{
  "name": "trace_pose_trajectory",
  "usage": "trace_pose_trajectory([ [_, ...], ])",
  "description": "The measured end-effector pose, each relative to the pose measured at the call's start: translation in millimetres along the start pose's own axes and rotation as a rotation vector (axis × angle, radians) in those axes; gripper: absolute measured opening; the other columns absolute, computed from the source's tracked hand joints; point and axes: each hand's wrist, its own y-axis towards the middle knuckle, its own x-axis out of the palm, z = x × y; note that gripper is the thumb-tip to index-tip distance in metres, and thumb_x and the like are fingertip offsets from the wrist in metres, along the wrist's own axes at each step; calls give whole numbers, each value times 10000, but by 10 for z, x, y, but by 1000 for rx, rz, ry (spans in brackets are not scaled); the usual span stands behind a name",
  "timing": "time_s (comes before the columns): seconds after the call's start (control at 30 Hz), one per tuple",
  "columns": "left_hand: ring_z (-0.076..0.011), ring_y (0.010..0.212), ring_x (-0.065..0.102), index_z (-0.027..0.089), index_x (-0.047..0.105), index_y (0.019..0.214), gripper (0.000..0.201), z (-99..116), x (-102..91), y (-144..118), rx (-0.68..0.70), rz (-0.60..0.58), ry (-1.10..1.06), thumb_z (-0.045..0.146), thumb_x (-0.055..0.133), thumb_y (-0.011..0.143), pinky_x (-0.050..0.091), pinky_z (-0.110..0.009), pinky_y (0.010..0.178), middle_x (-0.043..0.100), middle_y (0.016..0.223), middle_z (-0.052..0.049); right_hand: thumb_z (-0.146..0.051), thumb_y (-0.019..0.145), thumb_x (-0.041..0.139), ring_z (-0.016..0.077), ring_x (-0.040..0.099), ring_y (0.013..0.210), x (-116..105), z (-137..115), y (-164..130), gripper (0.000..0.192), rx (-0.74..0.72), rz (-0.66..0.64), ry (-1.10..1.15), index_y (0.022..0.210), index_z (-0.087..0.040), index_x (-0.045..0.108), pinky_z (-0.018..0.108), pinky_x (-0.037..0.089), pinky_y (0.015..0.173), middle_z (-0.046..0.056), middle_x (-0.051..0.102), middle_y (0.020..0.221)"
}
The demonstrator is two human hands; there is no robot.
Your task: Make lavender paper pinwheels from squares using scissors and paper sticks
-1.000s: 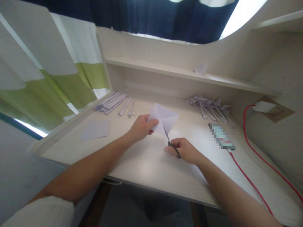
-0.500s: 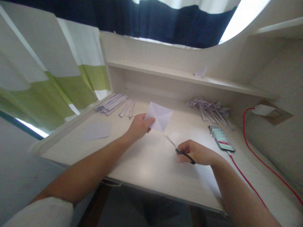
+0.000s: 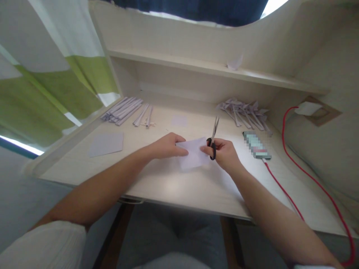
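The right hand point(image 3: 226, 152), curled around the scissors point(image 3: 214, 136), now also pinches the paper sheet point(image 3: 193, 155), which the left hand point(image 3: 167, 146) grips opposite between thumb and fingers above the surface point(image 3: 168, 186), so cutting appears paused.

White sheet of paper point(image 3: 193, 155): plain, thin, pinched at left and right sides, held over desk point(image 3: 168, 183), roughly midway between left and right edges, well short of back edge. We see faint shading across surface, lower border tilting toward front edge. Beside paper's right side, we find scissors point(image 3: 214, 136): black handles, slim silver blades, slightly parted, held with tips pointing toward desk's back edge, handles toward front edge. We cannot tell whether handles touch paper.
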Motion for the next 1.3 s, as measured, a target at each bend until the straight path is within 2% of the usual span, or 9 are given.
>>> trace_pose_trajectory([
  [0.2,-122,608,613,116,727,865,278,-24,4,67,20,225,-291,344,739,706,444,-209,537,702,740,-31,-321,726,790,126,546,567,-22,88,27,219,-12,13,-27,659,-134,698,266,394,561,31,667,610],
  [0.37,-131,608,620,118,737,831,281,-44,19,83,-41,146,-154,385,699,751,451,-202,493,700,717,-52,-321,697,811,140,562,566,-4,155,67,222,73,82,194,670,-141,684,287,452,593,28,649,607],
  [0.5,-121,570,606,119,710,761,266,-86,25,99,-8,148,-117,371,631,793,459,-202,494,662,646,-41,-346,685,817,145,566,568,1,152,92,246,122,68,206,701,-142,682,294,464,605,26,640,617],
  [0.63,-103,520,557,131,653,736,275,-99,-8,114,48,317,-147,385,594,823,430,-191,470,605,587,-9,-451,762,735,146,567,601,0,77,79,317,157,-45,33,731,-139,684,285,423,606,51,671,701],
  [0.77,-94,496,533,142,620,741,265,-38,-68,94,111,535,-217,389,582,832,414,-187,458,573,573,12,-533,809,664,130,481,598,12,-15,13,403,141,-275,-295,721,-141,689,270,347,579,21,604,650],
  [0.83,-94,492,532,145,614,749,268,-6,-87,79,129,587,-244,398,585,833,413,-189,456,570,576,15,-532,805,671,126,456,610,21,-41,-15,385,142,-403,-327,764,-149,681,263,327,577,2,579,663],
  [0.93,-92,483,521,148,604,732,289,10,-90,61,160,616,-255,416,595,840,400,-189,447,557,558,17,-532,802,674,120,432,612,34,-51,-35,377,153,-477,-296,809,-156,666,260,311,577,-14,551,676],
  [1.13,-80,462,492,150,595,714,322,8,-64,48,205,601,-296,445,623,840,373,-190,438,542,537,22,-587,774,682,108,387,566,51,-38,-56,434,195,-506,-257,735,-160,613,255,275,537,-26,504,627],
  [1.3,-81,461,499,147,601,710,314,61,-53,26,176,586,-287,438,627,825,384,-194,439,536,539,21,-608,762,684,108,389,563,69,-26,-72,455,187,-483,-258,722,-162,601,253,280,535,-22,499,621],
])
